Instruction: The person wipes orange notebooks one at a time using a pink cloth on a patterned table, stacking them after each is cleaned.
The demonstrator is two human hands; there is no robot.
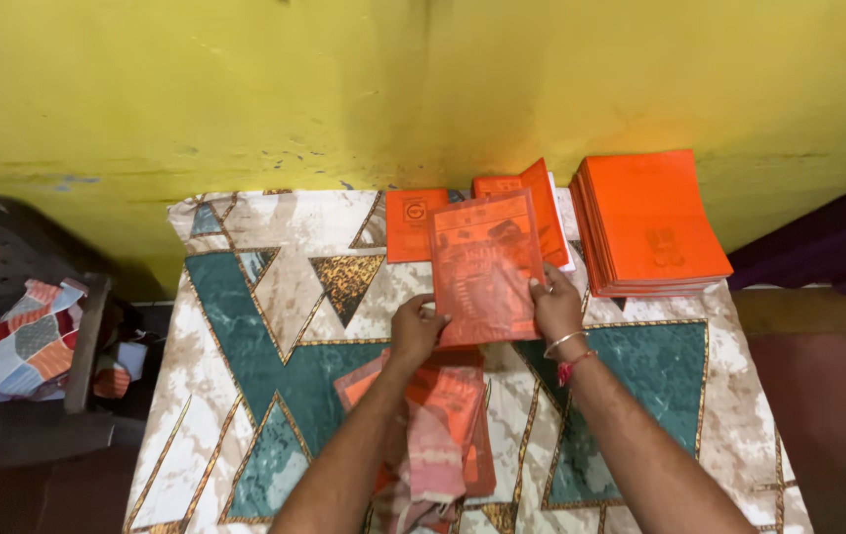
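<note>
While both hands, left hand [415, 328] and right hand [553, 307], grip one orange booklet [484, 267] by its lower corners, it hovers left of the booklet stack [648, 222]; placement probably follows, needing square alignment.

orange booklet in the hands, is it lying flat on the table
No, both the left hand and right hand hold the orange booklet lifted above the table.

The only camera sits on my head and looks steeply down and forward over the bench [245, 326], close enough that my forearms enter from the bottom edge and my hands [487, 321] fall near the middle of the frame. It faces the yellow wall [344, 89], which fills the upper third. At the left edge it catches a dark chair [18, 396]. No second view shares the scene.
</note>
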